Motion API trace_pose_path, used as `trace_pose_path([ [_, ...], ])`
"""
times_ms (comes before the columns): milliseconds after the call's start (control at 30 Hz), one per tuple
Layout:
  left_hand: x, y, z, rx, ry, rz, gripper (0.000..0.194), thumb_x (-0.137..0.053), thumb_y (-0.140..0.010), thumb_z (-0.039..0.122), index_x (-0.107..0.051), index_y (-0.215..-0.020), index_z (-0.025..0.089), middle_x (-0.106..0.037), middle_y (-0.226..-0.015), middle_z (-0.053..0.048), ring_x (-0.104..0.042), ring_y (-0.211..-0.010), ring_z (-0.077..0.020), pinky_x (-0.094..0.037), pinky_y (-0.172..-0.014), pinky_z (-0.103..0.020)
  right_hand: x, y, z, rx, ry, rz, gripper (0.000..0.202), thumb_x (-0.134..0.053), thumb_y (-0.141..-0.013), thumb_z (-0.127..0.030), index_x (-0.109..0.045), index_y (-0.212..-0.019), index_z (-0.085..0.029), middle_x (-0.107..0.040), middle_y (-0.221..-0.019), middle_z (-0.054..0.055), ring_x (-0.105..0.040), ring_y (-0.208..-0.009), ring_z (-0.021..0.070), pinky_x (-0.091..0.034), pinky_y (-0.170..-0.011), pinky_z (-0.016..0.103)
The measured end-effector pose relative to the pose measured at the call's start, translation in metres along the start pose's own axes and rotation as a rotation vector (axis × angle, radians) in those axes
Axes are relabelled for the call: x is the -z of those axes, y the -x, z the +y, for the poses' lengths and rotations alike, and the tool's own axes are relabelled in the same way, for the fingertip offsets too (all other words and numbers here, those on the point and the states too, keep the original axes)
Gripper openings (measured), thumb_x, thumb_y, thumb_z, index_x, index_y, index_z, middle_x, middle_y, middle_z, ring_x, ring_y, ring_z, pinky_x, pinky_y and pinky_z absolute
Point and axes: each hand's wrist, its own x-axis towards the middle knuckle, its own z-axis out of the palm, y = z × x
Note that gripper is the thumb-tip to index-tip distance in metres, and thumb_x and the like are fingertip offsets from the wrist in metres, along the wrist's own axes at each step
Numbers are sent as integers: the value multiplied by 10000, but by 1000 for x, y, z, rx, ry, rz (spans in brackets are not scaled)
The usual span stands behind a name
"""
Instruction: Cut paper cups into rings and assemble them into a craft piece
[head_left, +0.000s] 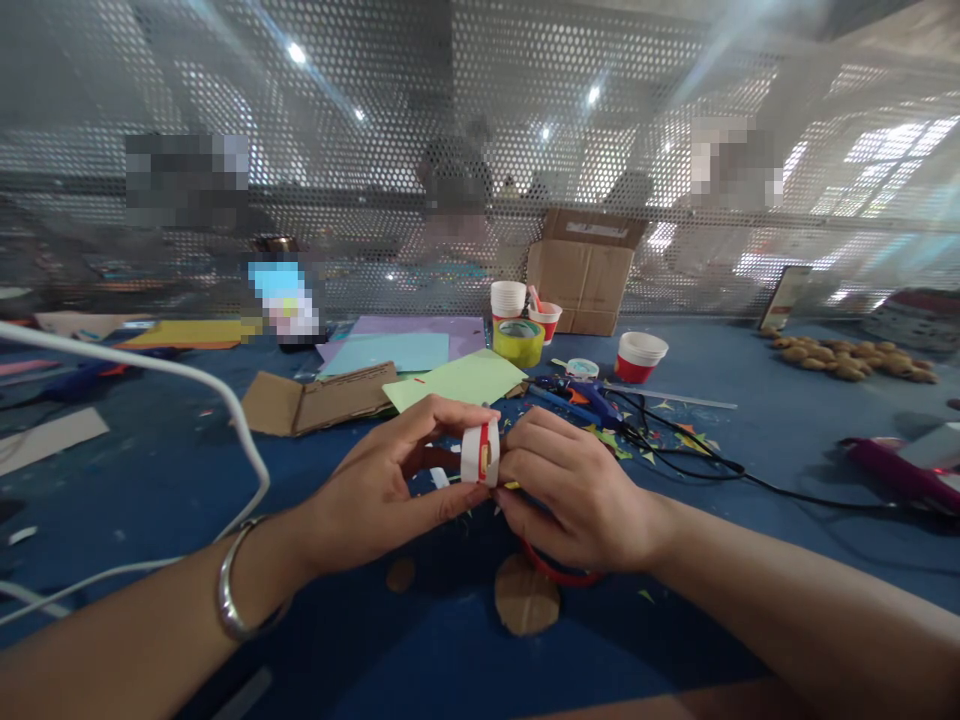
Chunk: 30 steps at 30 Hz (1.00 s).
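Observation:
My left hand (405,470) holds a short white paper cup piece (480,453) with a red stripe, its thumb below and fingers above. A small opening with a yellowish patch shows in the red band. My right hand (577,485) is closed, its fingertips pressed against the right edge of this piece. A bit of yellow shows between its thumb and fingers. Under the right hand a red curved loop (566,577) shows in part; the hand hides the rest. Beside that loop is a round cardboard disc (527,598), and a smaller disc (400,573) lies to the left.
Coloured paper sheets (457,380), folded cardboard (345,397), yellow tape (518,343) and paper cups (641,357) lie beyond my hands. A blue glue gun (596,402) trails a black cable. A purple glue gun (900,470) is at right, a white cable (232,400) at left.

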Motion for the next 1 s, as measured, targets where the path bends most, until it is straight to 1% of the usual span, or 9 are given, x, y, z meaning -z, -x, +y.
trace_pose_path([
  [200, 0, 0, 2, -4, -75, 4, 454, -802, -892, 276, -638, -1315, 271, -708, -1284, -92, -714, -1170, -286, -648, -949, -380, -1, 0, -1, -6, -3, -21, 152, -516, -992, -129, -577, -876, -205, -612, -810, 60, -499, -763, 206, -500, -727, 341],
  [333, 2, 1, 2, -15, -106, -21, 466, -787, -896, 257, -622, -1331, 269, -695, -1306, -96, -706, -1184, -285, -642, -960, -380, -2, 1, -1, -7, -12, -25, 157, -512, -987, -126, -574, -869, -208, -618, -817, 63, -508, -777, 210, -506, -733, 344],
  [533, 2, 1, 1, -53, -135, -19, 480, -782, -892, 214, -620, -1337, 294, -681, -1341, -79, -681, -1240, -279, -633, -980, -362, -2, 0, -1, -2, -5, -33, 174, -515, -984, -122, -570, -843, -209, -613, -799, 61, -499, -771, 207, -500, -727, 337],
  [700, 2, -1, 4, -67, -144, -21, 454, -775, -875, 195, -631, -1300, 262, -696, -1310, -96, -692, -1220, -291, -639, -974, -381, -4, 0, -2, -1, -7, -44, 170, -502, -989, -124, -591, -866, -200, -624, -797, 65, -516, -773, 210, -515, -748, 344],
  [1000, 2, 0, 4, -115, -182, -34, 459, -760, -879, 168, -614, -1306, 254, -690, -1319, -95, -689, -1227, -277, -637, -959, -339, -5, 1, -1, 3, 2, -47, 185, -501, -986, -117, -582, -842, -201, -628, -791, 70, -512, -773, 211, -507, -738, 336],
])
